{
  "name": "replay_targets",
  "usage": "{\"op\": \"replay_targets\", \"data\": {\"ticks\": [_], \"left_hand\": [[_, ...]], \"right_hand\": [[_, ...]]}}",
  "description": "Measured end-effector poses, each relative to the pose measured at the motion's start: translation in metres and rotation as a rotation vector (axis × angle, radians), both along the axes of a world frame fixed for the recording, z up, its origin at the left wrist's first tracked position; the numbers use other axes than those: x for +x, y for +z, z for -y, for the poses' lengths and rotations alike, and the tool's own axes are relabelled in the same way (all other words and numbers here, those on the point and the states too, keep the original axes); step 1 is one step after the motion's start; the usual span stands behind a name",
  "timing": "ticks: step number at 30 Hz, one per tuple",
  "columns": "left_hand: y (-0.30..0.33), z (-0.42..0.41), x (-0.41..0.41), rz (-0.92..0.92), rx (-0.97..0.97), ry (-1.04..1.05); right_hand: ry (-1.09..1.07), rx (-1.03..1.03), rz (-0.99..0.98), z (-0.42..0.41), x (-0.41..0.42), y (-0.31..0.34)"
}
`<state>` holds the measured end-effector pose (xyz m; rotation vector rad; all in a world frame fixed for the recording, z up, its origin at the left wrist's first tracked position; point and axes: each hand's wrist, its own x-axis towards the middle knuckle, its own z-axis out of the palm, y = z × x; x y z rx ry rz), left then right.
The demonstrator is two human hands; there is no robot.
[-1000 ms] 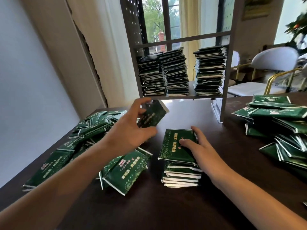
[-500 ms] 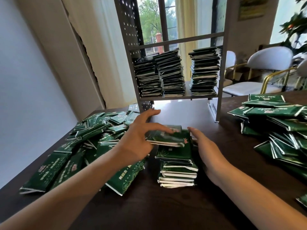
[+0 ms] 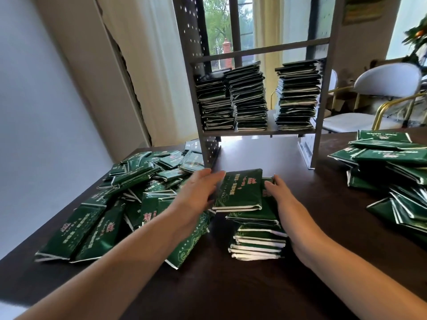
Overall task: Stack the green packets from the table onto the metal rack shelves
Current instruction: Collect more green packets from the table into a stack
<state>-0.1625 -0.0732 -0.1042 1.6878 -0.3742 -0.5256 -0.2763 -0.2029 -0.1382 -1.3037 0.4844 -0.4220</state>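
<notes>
The far sides of both hands are hidden by the small stack (image 3: 254,229) of green packets they flank at the near middle of the dark table (image 3: 231,292). The left hand (image 3: 196,195) lies with straight fingers against the left edge of the top packet (image 3: 240,190); its thumb is out of sight, so the grip reads as wide, pressing rather than clasping. The right hand (image 3: 282,199) lies along the stack's right side, fingers straight and touching the packets just under the top one; grip wide too. The stack's layers are uneven; roughly eight or so can be made out, the lower edges blurring together.

On the left of the table sprawls a loose heap (image 3: 129,195) of packets, too overlapped to count. On the right a second heap (image 3: 392,176) is cut off by the frame edge.

At the far side stands the metal rack (image 3: 323,107) on the table. Its one filled shelf carries three tall stacks (image 3: 249,100), two touching on the left and one apart on the right; the packets in them are too thin and dark to count. The shelf above shows as a bare bar, and the rack's top is cut off.

Behind, one white chair (image 3: 388,84) with gold legs shows, partly hidden by the rack post, and a plant (image 3: 416,40) is clipped at the right edge.
</notes>
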Motion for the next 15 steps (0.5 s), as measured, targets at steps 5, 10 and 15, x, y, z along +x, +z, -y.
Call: {"op": "replay_targets", "data": {"ticks": [5,10,15], "left_hand": [[-0.011,0.016,-0.019,-0.264,-0.025,-0.124],[-0.015,0.023,-0.028,-0.317,-0.162,-0.108],[-0.018,0.026,-0.045,-0.401,-0.245,-0.099]], "right_hand": [[0.005,0.060,0.032,-0.001,0.001,0.001],[0.051,0.174,0.042,-0.004,0.006,-0.014],[0.033,0.245,0.028,0.000,0.004,-0.020]]}}
